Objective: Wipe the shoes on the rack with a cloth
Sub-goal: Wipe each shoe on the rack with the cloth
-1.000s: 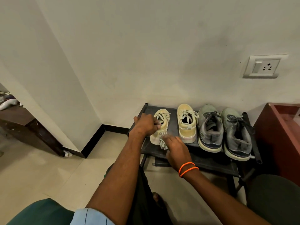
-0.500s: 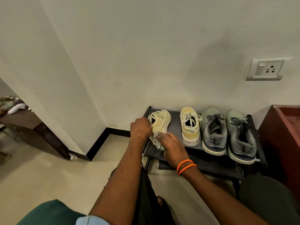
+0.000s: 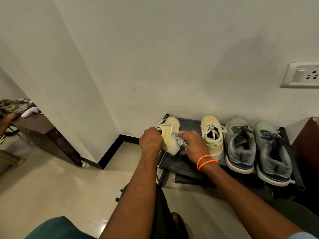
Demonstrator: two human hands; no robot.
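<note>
Yellow shoe (image 3: 170, 135), tipped on its side at the rack's (image 3: 183, 163) left end, centre frame, is gripped by the left hand (image 3: 151, 141); the right hand (image 3: 194, 144) clutches the cloth (image 3: 179, 141) against its side. Firm bracing and short strokes toward the sole should work best.

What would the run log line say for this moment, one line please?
step: wiping | left hand: holds tilted cream lace-up sneaker | right hand: presses striped grey cloth on its side | rack: black shoe rack
</note>
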